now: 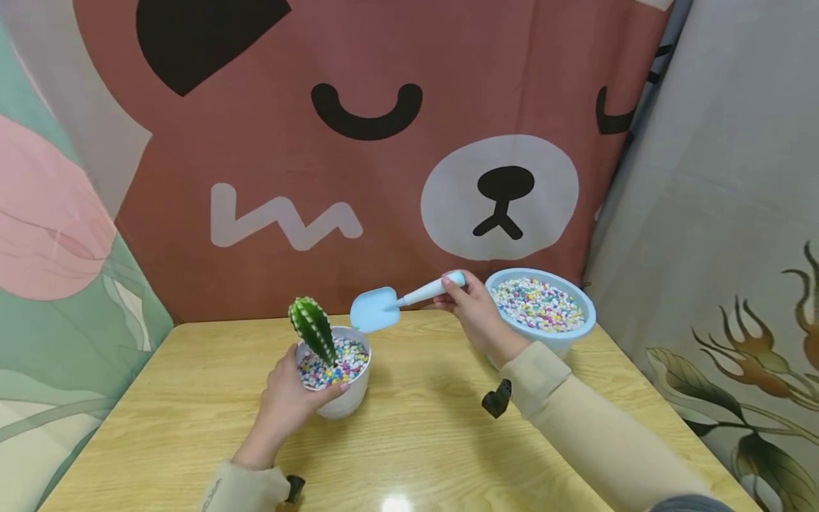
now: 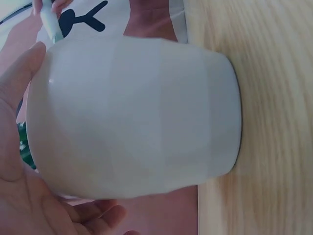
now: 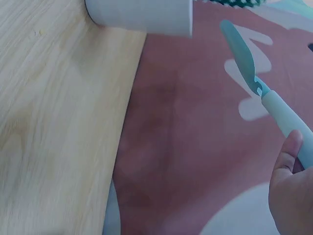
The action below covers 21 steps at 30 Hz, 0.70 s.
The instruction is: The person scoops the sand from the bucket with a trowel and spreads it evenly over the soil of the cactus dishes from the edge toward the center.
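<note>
Pale-blue trowel [image 1: 411, 296], pinched by its handle in right hand [image 1: 476, 313], long axis running leftward, blade [image 1: 375, 310] raised just far-right of white cactus pot [image 1: 347, 400], set left on table [image 1: 416, 384], left hand [image 1: 294, 387] curled around pot.

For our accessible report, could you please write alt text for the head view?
A right hand holds a blue trowel; the left hand grips a white cactus pot on a wooden table, a bowl of colorful pebbles at right.
</note>
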Each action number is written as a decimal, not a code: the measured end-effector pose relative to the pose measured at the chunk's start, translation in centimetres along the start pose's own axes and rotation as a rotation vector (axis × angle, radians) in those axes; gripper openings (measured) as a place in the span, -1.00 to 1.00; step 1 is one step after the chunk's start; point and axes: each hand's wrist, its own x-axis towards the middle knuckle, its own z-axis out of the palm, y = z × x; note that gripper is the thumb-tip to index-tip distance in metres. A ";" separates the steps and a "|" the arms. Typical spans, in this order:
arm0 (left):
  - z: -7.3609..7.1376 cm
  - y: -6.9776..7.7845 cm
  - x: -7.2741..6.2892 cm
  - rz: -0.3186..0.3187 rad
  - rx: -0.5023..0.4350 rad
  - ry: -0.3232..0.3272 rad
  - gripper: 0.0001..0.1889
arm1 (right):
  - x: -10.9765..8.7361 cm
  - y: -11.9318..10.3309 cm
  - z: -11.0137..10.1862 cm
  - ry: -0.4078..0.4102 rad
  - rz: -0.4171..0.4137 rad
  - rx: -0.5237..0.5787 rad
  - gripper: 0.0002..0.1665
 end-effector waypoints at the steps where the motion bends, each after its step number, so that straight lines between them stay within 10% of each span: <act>1: -0.1 -0.1 0.0 0.008 -0.001 -0.004 0.28 | -0.1 -0.3 -0.5 0.008 0.002 0.005 -0.86; 21: -2.6 -1.6 0.1 0.037 -0.139 -0.141 0.27 | -4.3 -5.8 -14.3 0.238 -0.020 0.197 -0.80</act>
